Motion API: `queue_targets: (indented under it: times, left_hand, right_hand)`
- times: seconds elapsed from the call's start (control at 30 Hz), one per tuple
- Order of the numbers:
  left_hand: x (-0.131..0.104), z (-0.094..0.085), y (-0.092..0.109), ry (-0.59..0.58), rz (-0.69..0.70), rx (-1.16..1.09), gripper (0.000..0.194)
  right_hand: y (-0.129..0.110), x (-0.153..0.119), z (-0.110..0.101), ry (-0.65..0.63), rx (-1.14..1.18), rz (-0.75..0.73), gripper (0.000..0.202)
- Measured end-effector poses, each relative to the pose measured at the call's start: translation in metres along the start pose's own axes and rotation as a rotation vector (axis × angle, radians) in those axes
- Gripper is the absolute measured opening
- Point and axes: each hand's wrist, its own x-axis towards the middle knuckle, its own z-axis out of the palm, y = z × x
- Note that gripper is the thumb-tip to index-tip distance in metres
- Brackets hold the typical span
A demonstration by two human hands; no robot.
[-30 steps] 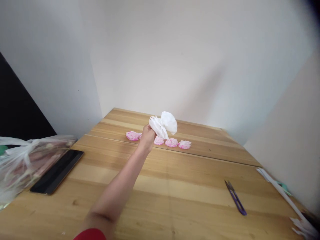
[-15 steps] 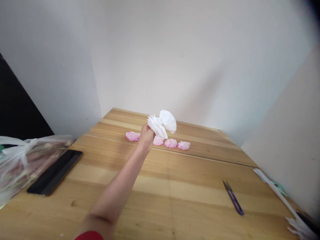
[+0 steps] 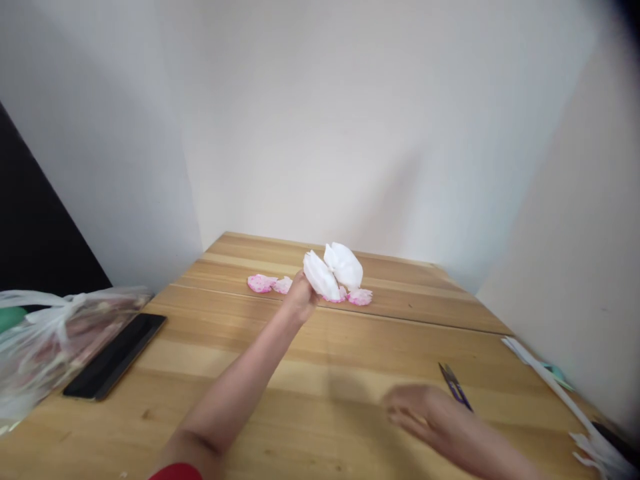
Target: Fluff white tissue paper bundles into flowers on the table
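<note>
Wooden tabletop (image 3: 290, 400) meets pale walls (image 3: 310, 120), left hand (image 3: 301, 297) gripping white tissue (image 3: 321, 275), right hand (image 3: 423, 408) too blurred to tell.

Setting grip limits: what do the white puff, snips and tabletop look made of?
White puff: probably tissue paper, matte; thin, crinkled edges. Snips: blades likely steel, dark grey; purple handles, plastic or coated metal, can't tell. Tabletop: wood or wood-look laminate, soft sheen; grain and knots show.

Tbl (image 3: 240, 373) smooth wood, phone (image 3: 116, 357) glossy blk, bag (image 3: 55, 340) thin clear plastic.
</note>
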Motion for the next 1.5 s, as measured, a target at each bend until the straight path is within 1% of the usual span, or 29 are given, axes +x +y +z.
queue_targets:
  times: [0.03,0.07,0.1,0.17,0.23,0.3,0.37,0.43,0.5,0.6,0.73,0.83,0.93,1.0,1.07,1.13,1.23,1.33,1.4,1.5]
  left_hand:
    - [-0.002,0.003,0.0,-0.008,-0.018,-0.03,0.025]
    - [-0.003,0.005,0.0,-0.01,-0.022,-0.054,0.024]
    - [-0.003,0.007,0.001,-0.012,-0.024,-0.076,0.024]
    - [-0.002,0.008,0.001,-0.003,-0.021,-0.112,0.022]
    - [0.0,0.005,0.0,0.034,-0.03,-0.138,0.02]
    - [0.002,-0.002,-0.005,0.071,-0.055,-0.146,0.017]
    - [0.004,-0.01,-0.012,0.086,-0.087,-0.147,0.014]
    - [0.005,-0.016,-0.019,0.129,-0.116,-0.17,0.011]
    - [0.007,-0.016,-0.024,0.169,-0.148,-0.217,0.009]
    - [0.011,-0.005,-0.026,0.153,-0.176,-0.265,0.011]
    - [0.014,0.011,-0.024,0.117,-0.18,-0.313,0.01]
    - [0.013,0.013,-0.024,0.136,-0.174,-0.359,0.013]
    - [0.012,0.01,-0.024,0.167,-0.177,-0.398,0.015]
    - [0.011,0.009,-0.023,0.159,-0.172,-0.405,0.014]
    - [0.01,0.009,-0.023,0.116,-0.143,-0.393,0.012]
    - [0.008,0.01,-0.022,0.054,-0.104,-0.357,0.011]
    - [0.006,0.012,-0.021,-0.016,-0.049,-0.254,0.018]
    - [0.006,0.013,-0.019,-0.018,0.025,-0.106,0.026]
    - [0.006,0.011,-0.018,-0.025,0.083,0.035,0.024]
    - [0.008,0.006,-0.016,-0.019,0.185,0.286,0.016]
  right_hand:
    - [0.0,0.023,0.0,-0.139,0.039,-0.034,0.019]
    - [-0.001,0.047,0.001,-0.207,0.069,-0.056,0.02]
    - [-0.002,0.07,0.003,-0.214,0.093,-0.059,0.023]
    - [-0.004,0.109,0.009,-0.106,0.174,-0.048,0.027]
    - [0.0,0.138,0.022,0.015,0.303,-0.032,0.027]
    - [0.009,0.157,0.039,0.081,0.367,-0.015,0.031]
    - [0.02,0.167,0.056,0.137,0.405,0.011,0.033]
    - [0.029,0.173,0.067,0.204,0.437,0.048,0.035]
    - [0.033,0.177,0.07,0.273,0.462,0.08,0.037]
    - [0.028,0.182,0.061,0.369,0.482,0.097,0.039]
    - [0.014,0.182,0.042,0.45,0.47,0.048,0.035]
    - [0.005,0.18,0.033,0.45,0.45,-0.004,0.029]
    - [0.0,0.176,0.027,0.394,0.431,-0.038,0.026]
    - [-0.004,0.174,0.025,0.34,0.421,-0.057,0.027]
    - [-0.008,0.172,0.024,0.292,0.413,-0.074,0.03]
    - [-0.012,0.169,0.024,0.263,0.412,-0.086,0.034]
    - [-0.016,0.166,0.024,0.277,0.427,-0.099,0.035]
    - [-0.018,0.163,0.023,0.277,0.434,-0.088,0.037]
    - [-0.018,0.162,0.022,0.262,0.421,-0.056,0.036]
    - [-0.018,0.161,0.023,0.267,0.396,-0.051,0.028]
